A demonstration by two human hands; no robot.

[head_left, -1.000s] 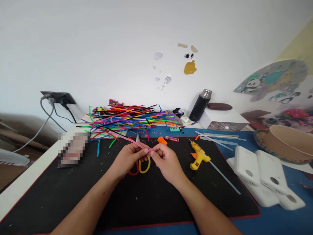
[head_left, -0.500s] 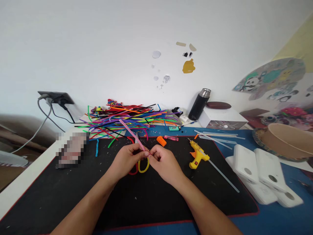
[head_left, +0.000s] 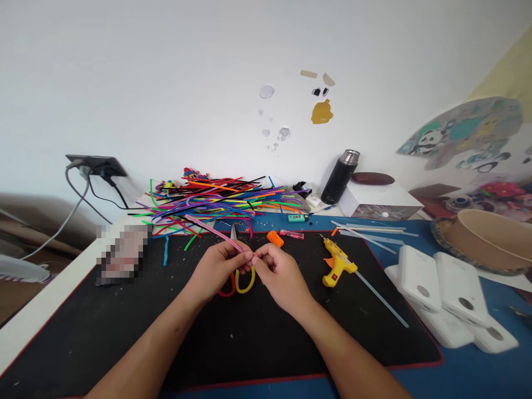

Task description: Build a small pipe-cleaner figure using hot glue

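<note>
Pink pipe cleaners (head_left: 211,229) lie pinched between the fingers of my left hand (head_left: 221,266), their long ends pointing up and to the left. My right hand (head_left: 279,275) meets it fingertip to fingertip, closed on the short end of the same pink strands. Below and behind the fingers is a pair of scissors (head_left: 245,281) with red and yellow handles, lying on the black mat (head_left: 249,343). A small orange coiled piece (head_left: 275,239) sits just beyond my right hand.
A heap of coloured pipe cleaners (head_left: 216,202) spreads along the wall. To the right lie a yellow hot glue gun (head_left: 338,265), glue sticks (head_left: 374,233) and white devices (head_left: 419,282). A black flask (head_left: 338,180) leans behind, near a lighter (head_left: 297,218).
The long end of the pink pipe cleaners has tipped down and to the left. Both hands stay together in nearly the same place.
</note>
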